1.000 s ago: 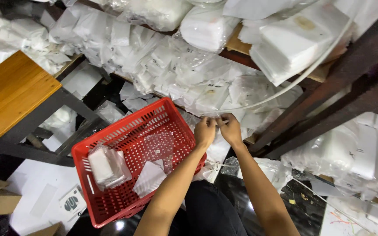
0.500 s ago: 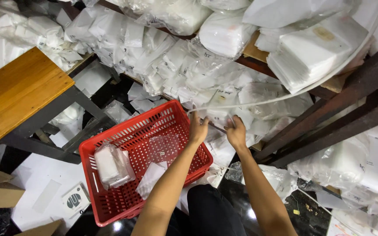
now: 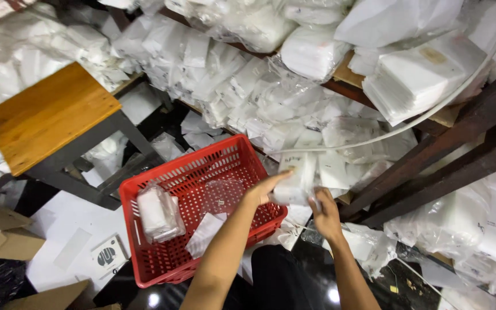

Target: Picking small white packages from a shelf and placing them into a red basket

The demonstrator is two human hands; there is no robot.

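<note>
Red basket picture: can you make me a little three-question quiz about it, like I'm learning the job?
1. True or false: the red basket is empty.
2. What do the left hand and the right hand hold between them?
A. a clear-wrapped white packet
B. a cardboard box
C. a cable
3. What is the top of the bench left of the basket made of?

Key
1. False: a wrapped white bundle, a flat white packet and a clear bag lie in it.
2. A
3. Wood, on a dark frame.
</note>
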